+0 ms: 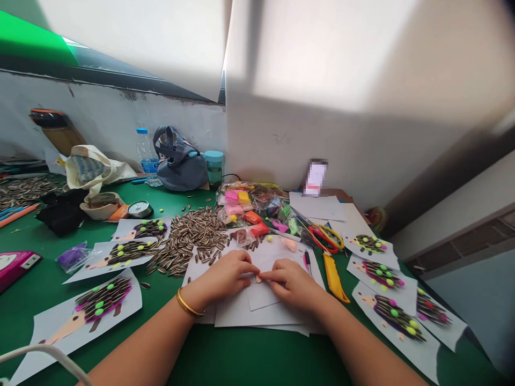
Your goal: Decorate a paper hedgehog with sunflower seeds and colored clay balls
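A small piece of peach modelling clay (258,279) lies on white paper (237,316) in front of me, between my fingertips. My left hand (233,273), with a gold bangle at the wrist, has its fingers closed together at the clay's left side. From the right, the extended index finger of my right hand (290,284) touches the clay, the other fingers curled. The fingers partly hide the clay. A larger peach lump (288,245) sits just beyond the right hand. Close by are a black pen (308,262) and a yellow utility knife (335,279).
A pile of sunflower seeds (197,233) spreads to the left. Bagged coloured clay (245,206) and red-handled scissors (324,239) lie behind the hands. Finished hedgehog pictures (96,311) stand left, and more hedgehog pictures (390,316) right. A phone (316,178) leans against the wall.
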A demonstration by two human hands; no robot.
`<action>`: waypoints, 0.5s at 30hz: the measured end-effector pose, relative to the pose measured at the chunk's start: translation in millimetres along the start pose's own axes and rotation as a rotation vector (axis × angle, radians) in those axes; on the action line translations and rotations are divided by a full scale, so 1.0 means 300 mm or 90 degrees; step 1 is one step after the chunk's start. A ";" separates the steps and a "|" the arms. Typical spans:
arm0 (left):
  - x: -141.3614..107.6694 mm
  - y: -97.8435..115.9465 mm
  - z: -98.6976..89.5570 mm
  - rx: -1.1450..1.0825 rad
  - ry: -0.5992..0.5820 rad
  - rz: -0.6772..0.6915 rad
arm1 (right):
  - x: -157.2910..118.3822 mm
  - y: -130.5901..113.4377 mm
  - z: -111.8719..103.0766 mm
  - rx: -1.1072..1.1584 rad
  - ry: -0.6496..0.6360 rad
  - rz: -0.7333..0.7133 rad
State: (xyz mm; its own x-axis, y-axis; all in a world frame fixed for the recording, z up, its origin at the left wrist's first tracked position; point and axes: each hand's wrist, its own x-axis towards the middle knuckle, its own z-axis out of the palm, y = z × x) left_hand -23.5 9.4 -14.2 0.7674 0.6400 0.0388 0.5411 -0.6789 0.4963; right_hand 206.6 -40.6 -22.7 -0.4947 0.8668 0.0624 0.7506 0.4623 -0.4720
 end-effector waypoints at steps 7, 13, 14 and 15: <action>-0.003 -0.003 0.004 0.008 0.003 0.006 | 0.004 0.021 -0.004 0.075 0.018 -0.003; 0.000 -0.008 0.006 0.006 0.007 0.006 | 0.007 0.028 0.011 0.033 0.006 -0.015; 0.000 -0.008 0.006 0.006 0.006 0.005 | 0.007 0.029 0.012 0.031 0.004 -0.016; 0.001 -0.008 0.006 0.006 0.006 0.005 | 0.007 0.030 0.012 0.031 0.003 -0.016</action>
State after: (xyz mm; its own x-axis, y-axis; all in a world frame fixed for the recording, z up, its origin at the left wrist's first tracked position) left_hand -24.0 10.5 -16.9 0.7689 0.6374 0.0505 0.5379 -0.6875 0.4879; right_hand 210.8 -35.4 -29.8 -0.5111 0.8558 0.0793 0.7156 0.4749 -0.5123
